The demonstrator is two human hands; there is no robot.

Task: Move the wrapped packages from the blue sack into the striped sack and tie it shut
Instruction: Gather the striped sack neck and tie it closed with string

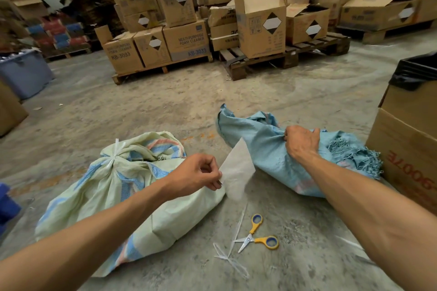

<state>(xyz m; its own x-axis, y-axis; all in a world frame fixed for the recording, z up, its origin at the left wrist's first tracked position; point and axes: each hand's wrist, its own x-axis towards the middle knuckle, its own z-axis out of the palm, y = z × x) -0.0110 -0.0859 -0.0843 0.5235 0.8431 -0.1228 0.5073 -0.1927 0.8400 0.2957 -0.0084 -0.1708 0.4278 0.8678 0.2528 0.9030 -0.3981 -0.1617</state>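
Left grip (201, 172) pinches a white sheet (237, 170); right grip (301, 140) clutches the blue sack (255, 142).

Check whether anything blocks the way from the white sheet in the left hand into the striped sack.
Yes: the striped sack is already tied shut with a white strip, so the sheet pinched by the left hand has no opening.

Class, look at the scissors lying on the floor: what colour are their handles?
Yellow, with blue lining inside the finger loops. The scissors show clearly in the head view.
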